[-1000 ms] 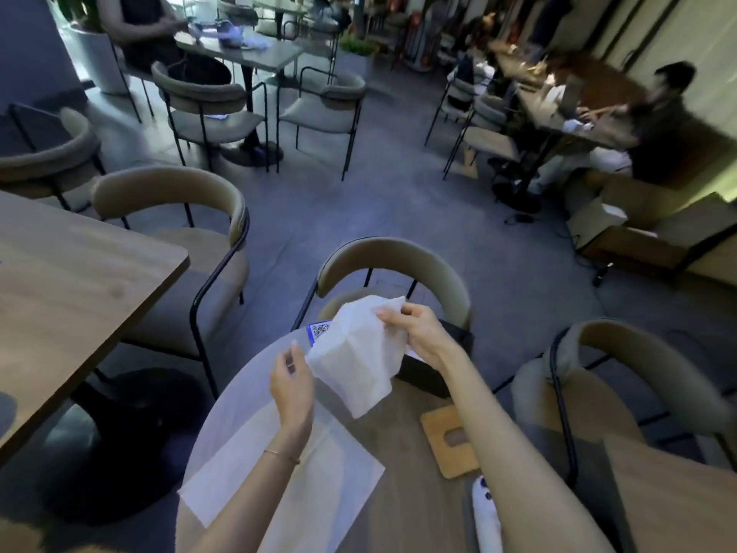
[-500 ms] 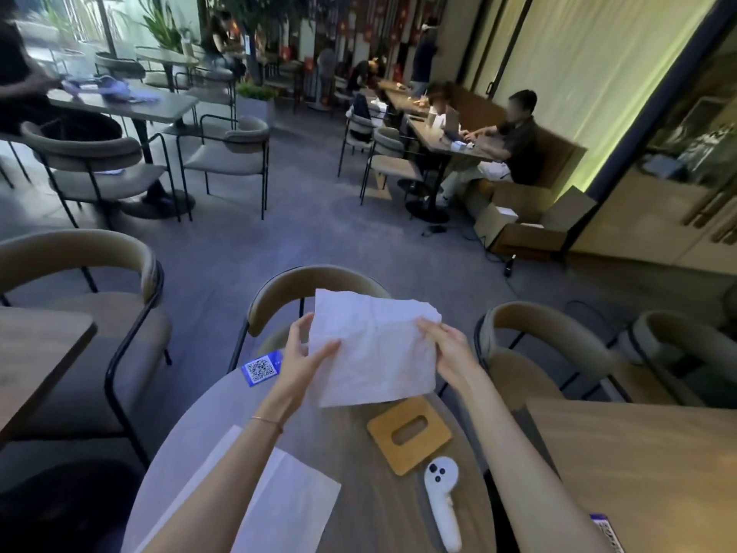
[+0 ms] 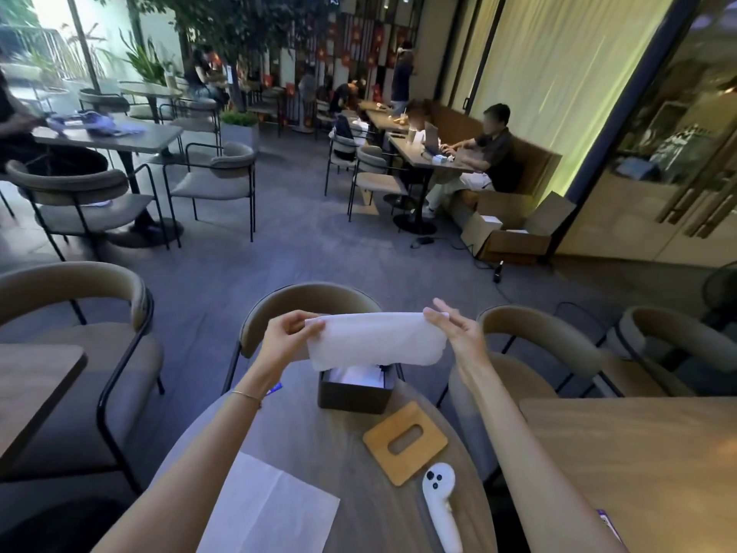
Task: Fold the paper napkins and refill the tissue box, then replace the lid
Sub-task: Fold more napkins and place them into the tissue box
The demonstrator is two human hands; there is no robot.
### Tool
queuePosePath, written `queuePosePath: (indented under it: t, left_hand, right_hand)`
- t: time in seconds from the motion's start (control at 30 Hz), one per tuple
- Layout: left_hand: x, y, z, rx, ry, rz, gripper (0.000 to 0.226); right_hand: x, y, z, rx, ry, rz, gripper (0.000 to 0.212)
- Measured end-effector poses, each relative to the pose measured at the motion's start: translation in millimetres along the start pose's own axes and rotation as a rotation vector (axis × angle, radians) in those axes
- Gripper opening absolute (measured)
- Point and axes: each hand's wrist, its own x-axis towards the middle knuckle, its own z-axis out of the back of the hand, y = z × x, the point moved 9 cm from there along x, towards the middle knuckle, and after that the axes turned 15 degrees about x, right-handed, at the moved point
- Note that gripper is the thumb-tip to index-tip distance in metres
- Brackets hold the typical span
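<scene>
1. The left hand [image 3: 284, 336] pinches one end of a folded paper napkin [image 3: 375, 339]; the right hand [image 3: 458, 332] grips the other end, fingers partly spread.
2. The napkin hangs above the open tissue box [image 3: 355, 394], which sits near the far edge of the round table [image 3: 319, 445].
3. The wooden lid [image 3: 405, 441] lies flat beside the box, a white controller [image 3: 440, 502] just nearer.
4. A flat napkin sheet [image 3: 271, 512] overhangs the near table edge.
5. No writing is readable.
</scene>
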Motion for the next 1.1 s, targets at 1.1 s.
queuePosePath:
  t: [1.1]
  left_hand:
    - [-22.2,-24.1,-83.6,0.120,0.308,-0.029,0.030]
  right_hand:
    - [-14.4,-46.5,-69.7,-0.707,0.554,-0.088,0.034]
